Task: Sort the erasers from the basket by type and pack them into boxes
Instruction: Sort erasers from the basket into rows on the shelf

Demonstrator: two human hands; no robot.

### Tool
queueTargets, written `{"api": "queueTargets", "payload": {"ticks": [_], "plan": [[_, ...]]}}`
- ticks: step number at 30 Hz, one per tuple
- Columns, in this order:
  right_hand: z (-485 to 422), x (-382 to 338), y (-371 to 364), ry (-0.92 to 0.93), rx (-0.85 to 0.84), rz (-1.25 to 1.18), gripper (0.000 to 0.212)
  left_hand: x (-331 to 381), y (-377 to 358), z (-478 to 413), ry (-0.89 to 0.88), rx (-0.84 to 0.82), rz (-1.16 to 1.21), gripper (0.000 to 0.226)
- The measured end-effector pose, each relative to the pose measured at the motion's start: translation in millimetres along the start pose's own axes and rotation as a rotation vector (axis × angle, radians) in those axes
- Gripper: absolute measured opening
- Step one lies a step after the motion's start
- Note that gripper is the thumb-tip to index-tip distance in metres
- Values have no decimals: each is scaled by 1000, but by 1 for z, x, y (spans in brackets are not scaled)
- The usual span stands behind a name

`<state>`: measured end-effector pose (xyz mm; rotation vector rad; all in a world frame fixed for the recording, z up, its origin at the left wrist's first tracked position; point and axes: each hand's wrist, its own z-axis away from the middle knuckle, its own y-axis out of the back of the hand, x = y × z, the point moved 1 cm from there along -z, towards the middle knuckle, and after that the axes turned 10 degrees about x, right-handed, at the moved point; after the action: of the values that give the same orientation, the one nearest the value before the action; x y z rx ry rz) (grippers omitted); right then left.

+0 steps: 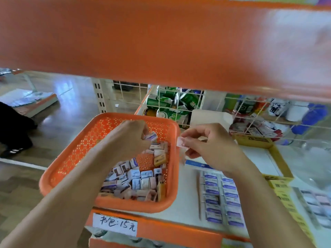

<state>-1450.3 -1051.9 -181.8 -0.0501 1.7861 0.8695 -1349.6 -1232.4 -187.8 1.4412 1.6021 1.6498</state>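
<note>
In the head view, the orange basket [59,169] sat at the left end of the shelf [186,194], its loose erasers [136,178] heaped toward its near right corner; the left hand [132,138] curled round a blue-and-white eraser [151,136] above the pile; the right hand [209,145] pinched a pink eraser [180,141] just past the basket's right rim. Sorting seemed midway; next, each piece likely needed carrying to its matching box [199,197], partly filled, near the shelf's front edge.

White shelf board [186,203], orange front lip. Orange perforated plastic basket [75,158] sits on it beneath the left fingers [144,130], its left corner past the shelf end. Below the right fingers [188,136], just right of the basket: two flat rows of blue-and-white erasers [213,190]. Beyond these, a yellow-brown cardboard box wall [279,158]. Handwritten white label [114,225] on the lip.
</note>
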Motion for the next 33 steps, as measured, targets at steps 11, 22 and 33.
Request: {"api": "queueTargets", "payload": {"ticks": [11,22,33], "plan": [[83,92,114,-175,224,-222,33,167,-62,30,-253,99,466,6],[135,220,237,-318,376,44,33,295,-177,53,-250,-153,478,8],[130,248,251,-288,242,311,24,333,-195,65,-123,-210,406,18]]}}
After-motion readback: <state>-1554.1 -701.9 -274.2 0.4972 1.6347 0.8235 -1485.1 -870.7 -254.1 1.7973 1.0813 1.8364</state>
